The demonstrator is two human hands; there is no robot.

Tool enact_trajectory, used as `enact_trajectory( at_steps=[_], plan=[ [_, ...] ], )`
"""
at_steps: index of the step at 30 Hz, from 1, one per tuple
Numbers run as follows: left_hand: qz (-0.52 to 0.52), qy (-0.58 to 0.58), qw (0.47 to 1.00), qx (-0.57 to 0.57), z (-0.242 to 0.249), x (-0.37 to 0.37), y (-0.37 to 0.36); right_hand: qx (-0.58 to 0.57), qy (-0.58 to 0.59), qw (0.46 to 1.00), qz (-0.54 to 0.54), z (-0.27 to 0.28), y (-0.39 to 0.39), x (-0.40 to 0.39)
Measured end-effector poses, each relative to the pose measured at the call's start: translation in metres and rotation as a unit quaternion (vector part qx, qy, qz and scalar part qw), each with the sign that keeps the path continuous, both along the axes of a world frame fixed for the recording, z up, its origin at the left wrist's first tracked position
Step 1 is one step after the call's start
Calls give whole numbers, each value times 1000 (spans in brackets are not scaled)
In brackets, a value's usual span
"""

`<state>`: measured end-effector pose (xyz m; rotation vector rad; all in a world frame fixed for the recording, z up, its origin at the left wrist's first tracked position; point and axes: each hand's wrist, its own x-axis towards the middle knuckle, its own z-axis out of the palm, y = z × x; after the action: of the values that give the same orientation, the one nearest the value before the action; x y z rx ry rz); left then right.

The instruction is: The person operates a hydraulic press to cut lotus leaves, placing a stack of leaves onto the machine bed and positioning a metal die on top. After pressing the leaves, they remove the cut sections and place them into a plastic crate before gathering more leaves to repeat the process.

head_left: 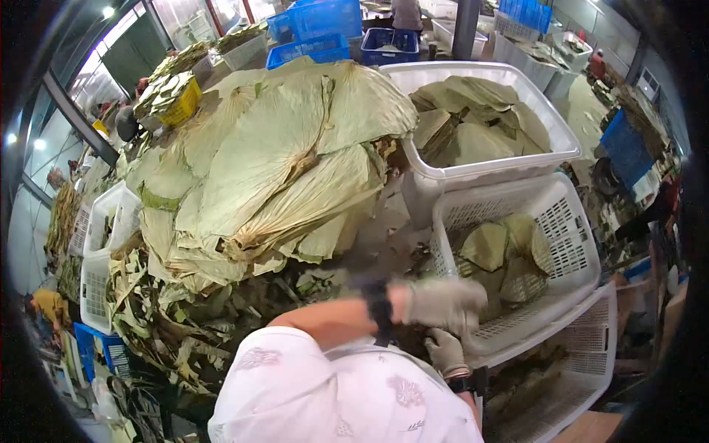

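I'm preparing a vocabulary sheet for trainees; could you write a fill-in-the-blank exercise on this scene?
The left hand and right hand both wear ____.
The perforated basket beside them is coloured ____.
Inside it lie large dried ____.
Seen from the camera, the tall pile is on the basket's ____ side.

Missing words: gloves; white; leaves; left.

L hand [445, 304], gloved, blurred, at L edge of white perf. basket [565, 221] w/ leaf pcs. [485, 247] inside. R hand [445, 350], gloved, adj. Lg. dried-leaf stack [273, 162] at L; white tub [496, 171] w/ leaves [480, 144] behind basket.
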<state>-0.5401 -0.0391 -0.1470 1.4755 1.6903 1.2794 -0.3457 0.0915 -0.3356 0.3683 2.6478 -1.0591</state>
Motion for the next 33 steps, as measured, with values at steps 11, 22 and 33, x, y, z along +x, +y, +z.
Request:
enact_trajectory(
  at_steps=[11,22,33],
  plan=[
    [497,352,716,-341,-6,-318,-252,-11,-206,977,-56,-24,5,59],
    [370,336,725,-473,-28,-341,-242,-29,-108,994,-6,-44,-24,40],
    [491,261,715,-425,-16,-359,-298,15,-130,990,-46,-1,-47,4]
  ],
)
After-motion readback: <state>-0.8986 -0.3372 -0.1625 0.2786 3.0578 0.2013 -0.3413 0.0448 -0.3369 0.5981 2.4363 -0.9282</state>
